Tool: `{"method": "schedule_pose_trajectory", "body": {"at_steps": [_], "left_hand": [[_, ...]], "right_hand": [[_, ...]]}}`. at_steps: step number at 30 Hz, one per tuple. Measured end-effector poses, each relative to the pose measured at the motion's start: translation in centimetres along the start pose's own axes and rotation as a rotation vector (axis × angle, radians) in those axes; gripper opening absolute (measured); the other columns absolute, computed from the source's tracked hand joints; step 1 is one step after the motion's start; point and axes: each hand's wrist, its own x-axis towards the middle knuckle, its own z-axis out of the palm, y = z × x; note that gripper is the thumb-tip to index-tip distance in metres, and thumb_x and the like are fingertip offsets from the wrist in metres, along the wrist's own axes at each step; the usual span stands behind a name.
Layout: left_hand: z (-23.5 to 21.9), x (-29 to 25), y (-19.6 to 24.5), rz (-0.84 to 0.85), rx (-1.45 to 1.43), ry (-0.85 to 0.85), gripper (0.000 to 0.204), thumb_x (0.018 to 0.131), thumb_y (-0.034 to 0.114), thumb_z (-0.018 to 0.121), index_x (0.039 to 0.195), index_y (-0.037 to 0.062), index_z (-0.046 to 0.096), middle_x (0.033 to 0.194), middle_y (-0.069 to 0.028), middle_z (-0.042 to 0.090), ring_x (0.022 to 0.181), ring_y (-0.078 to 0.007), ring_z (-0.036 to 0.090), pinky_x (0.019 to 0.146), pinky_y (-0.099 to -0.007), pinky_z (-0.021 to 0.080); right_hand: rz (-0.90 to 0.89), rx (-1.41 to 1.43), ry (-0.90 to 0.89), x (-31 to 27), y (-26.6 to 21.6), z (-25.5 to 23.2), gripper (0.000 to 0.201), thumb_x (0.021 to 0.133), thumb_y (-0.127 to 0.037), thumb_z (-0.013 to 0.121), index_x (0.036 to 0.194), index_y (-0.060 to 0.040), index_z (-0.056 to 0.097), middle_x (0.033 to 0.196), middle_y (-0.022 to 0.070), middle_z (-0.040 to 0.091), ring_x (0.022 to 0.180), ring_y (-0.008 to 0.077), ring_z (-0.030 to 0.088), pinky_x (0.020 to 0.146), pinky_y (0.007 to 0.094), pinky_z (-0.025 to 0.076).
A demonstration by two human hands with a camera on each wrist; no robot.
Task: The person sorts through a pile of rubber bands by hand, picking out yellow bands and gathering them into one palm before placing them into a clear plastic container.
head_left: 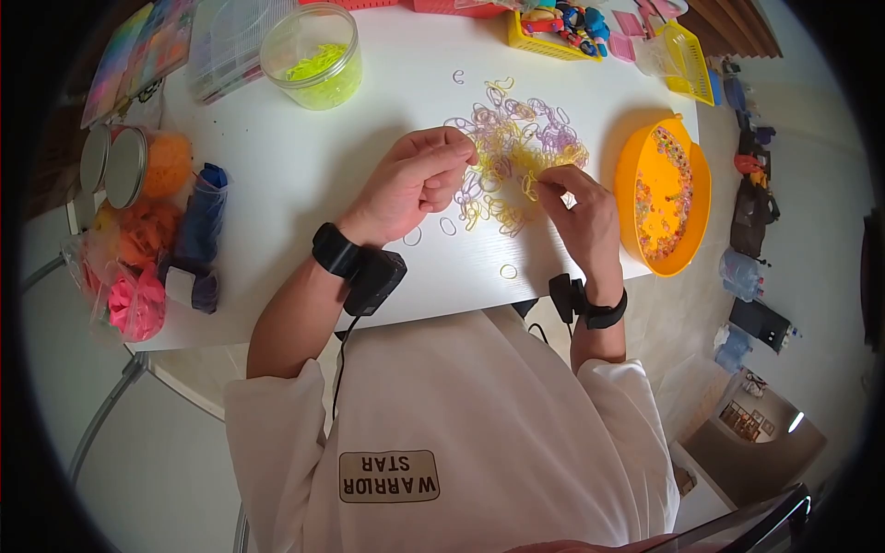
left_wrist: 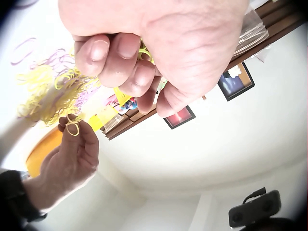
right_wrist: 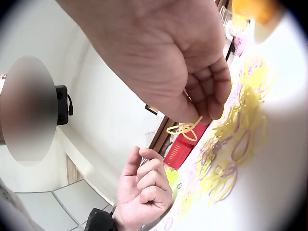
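Note:
The right hand [head_left: 581,217] pinches pale yellow rubber bands [right_wrist: 185,129] between thumb and fingertips, beside the right side of the band pile. Looped bands [left_wrist: 72,126] hang from that pinch in the left wrist view. Fingers curled, the left hand [head_left: 410,184] is at the pile's left edge, thumb tip against the index finger; no band shows between those tips. Yellow-green strands [left_wrist: 146,54] appear in a gap by its fingers, and whether they are held or behind is unclear. Yellow and purple bands [head_left: 516,138] lie loosely heaped on the white table [head_left: 277,230].
An orange tray [head_left: 657,198] with small colourful pieces stands right of the pile. A jar of neon-green bands [head_left: 318,69] is at the upper left, with orange jars [head_left: 166,166] and bagged bands [head_left: 138,300] farther left. Yellow baskets [head_left: 553,46] line the far edge.

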Motion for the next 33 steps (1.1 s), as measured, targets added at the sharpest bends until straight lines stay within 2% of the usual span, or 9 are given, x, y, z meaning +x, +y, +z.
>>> {"method": "schedule_pose_trajectory", "body": {"at_steps": [3, 12, 16, 19, 21, 24, 27, 30, 33], "left_hand": [[0.1, -0.1, 0.2, -0.012, 0.068, 0.0, 0.013, 0.098, 0.021, 0.053, 0.091, 0.0108, 0.055, 0.064, 0.0089, 0.034, 0.052, -0.0017, 0.025, 0.047, -0.0196, 0.02], [0.3, -0.1, 0.0, -0.007, 0.129, -0.01, 0.009, 0.097, 0.018, 0.057, 0.093, 0.0094, 0.057, 0.066, 0.01, 0.035, 0.053, -0.0008, 0.027, 0.046, -0.0196, 0.02], [0.7, -0.2, 0.0, -0.029, 0.285, -0.012, 0.016, 0.098, 0.023, 0.056, 0.092, 0.0082, 0.057, 0.066, 0.0099, 0.035, 0.053, -0.0009, 0.026, 0.047, -0.0197, 0.021], [1.4, -0.1, -0.3, -0.039, 0.437, -0.024, 0.026, 0.101, 0.031, 0.052, 0.092, 0.0073, 0.057, 0.066, 0.0091, 0.036, 0.054, -0.001, 0.026, 0.047, -0.0196, 0.021], [2.1, -0.3, 0.0, -0.067, 0.489, -0.031, 0.033, 0.102, 0.037, 0.048, 0.091, 0.0069, 0.057, 0.066, 0.0083, 0.036, 0.055, -0.0012, 0.027, 0.048, -0.0194, 0.022], [1.6, -0.4, 0.2, -0.137, 0.443, -0.023, 0.038, 0.103, 0.041, 0.043, 0.091, 0.0069, 0.056, 0.065, 0.0067, 0.037, 0.055, -0.0015, 0.029, 0.048, -0.0193, 0.022], [1.4, -0.2, -0.5, -0.121, 0.366, 0.027, 0.038, 0.104, 0.04, 0.041, 0.086, 0.0089, 0.053, 0.065, 0.0057, 0.036, 0.053, -0.0024, 0.026, 0.047, -0.0196, 0.022], [0.4, -0.1, -0.1, -0.185, 0.183, -0.052, 0.039, 0.104, 0.04, 0.04, 0.078, 0.0122, 0.047, 0.064, 0.0047, 0.037, 0.05, -0.0032, 0.025, 0.046, -0.0191, 0.023], [0.5, -0.2, 0.7, -0.136, -0.036, 0.021, 0.041, 0.104, 0.041, 0.04, 0.073, 0.0144, 0.039, 0.063, 0.004, 0.039, 0.048, -0.0041, 0.025, 0.044, -0.0187, 0.024]], "right_hand": [[0.016, 0.048, -0.006, 0.0, 0.3, -0.1, 0.01, 0.083, -0.003, 0.067, 0.093, -0.001, 0.066, 0.088, 0.01, 0.068, 0.076, 0.0228, 0.068, 0.068, 0.03, 0.052], [0.008, 0.13, 0.037, -0.1, -0.2, -0.5, 0.014, 0.081, 0.001, 0.068, 0.094, -0.0017, 0.067, 0.088, 0.0067, 0.068, 0.08, 0.0181, 0.067, 0.069, 0.0287, 0.051], [-0.036, 0.25, 0.002, -0.5, -1.5, 0.1, 0.02, 0.08, 0.001, 0.07, 0.099, -0.0029, 0.066, 0.089, 0.0068, 0.067, 0.081, 0.0189, 0.066, 0.071, 0.0284, 0.052], [-0.13, 0.262, -0.073, 0.0, -4.1, 0.6, 0.025, 0.08, 0.0, 0.071, 0.104, -0.0043, 0.065, 0.09, 0.0078, 0.066, 0.082, 0.0213, 0.067, 0.073, 0.0297, 0.052], [-0.176, 0.239, -0.064, 0.4, -4.4, 1.5, 0.028, 0.08, -0.003, 0.072, 0.106, -0.0055, 0.063, 0.09, 0.0076, 0.066, 0.082, 0.0228, 0.067, 0.073, 0.0316, 0.053], [-0.184, 0.228, -0.054, 0.9, -5.0, 1.9, 0.028, 0.081, -0.006, 0.073, 0.106, -0.0058, 0.061, 0.089, 0.0073, 0.066, 0.08, 0.0227, 0.067, 0.072, 0.0322, 0.053], [-0.202, 0.254, -0.046, 0.9, -5.1, 1.9, 0.028, 0.081, -0.005, 0.073, 0.106, -0.005, 0.061, 0.088, 0.0072, 0.066, 0.081, 0.0225, 0.067, 0.072, 0.0331, 0.054], [-0.128, 0.225, -0.032, 0.7, -3.9, 1.4, 0.022, 0.082, -0.005, 0.071, 0.102, -0.0046, 0.063, 0.088, 0.0073, 0.066, 0.081, 0.0229, 0.067, 0.072, 0.0334, 0.053], [-0.17, 0.062, -0.082, 1.0, -2.2, 0.8, 0.016, 0.081, -0.005, 0.07, 0.097, -0.0053, 0.067, 0.09, 0.0081, 0.066, 0.079, 0.0261, 0.066, 0.072, 0.0343, 0.053]]}}
